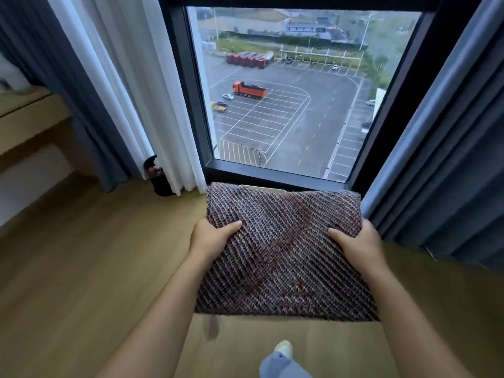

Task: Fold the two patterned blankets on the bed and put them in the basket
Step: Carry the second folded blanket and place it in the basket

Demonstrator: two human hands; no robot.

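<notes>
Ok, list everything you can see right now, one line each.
folded blanket: one, grey, dark and red weave, held mid-frame before the window
pale edge: one, cream, behind the blanket's far side; cannot tell what it is
window: one, dark frame, straight ahead
sheer curtain: one, white, left of the window
heavy curtains: two, blue-grey, either side of the window
dark object: one, black, on the floor at the sheer curtain's foot; unclear
floor: light brown wood, below
wooden furniture: one, pale wood, far left
foot: one, pale, bottom edge
left hand: grips the blanket's left edge
right hand: grips its right edge
</notes>
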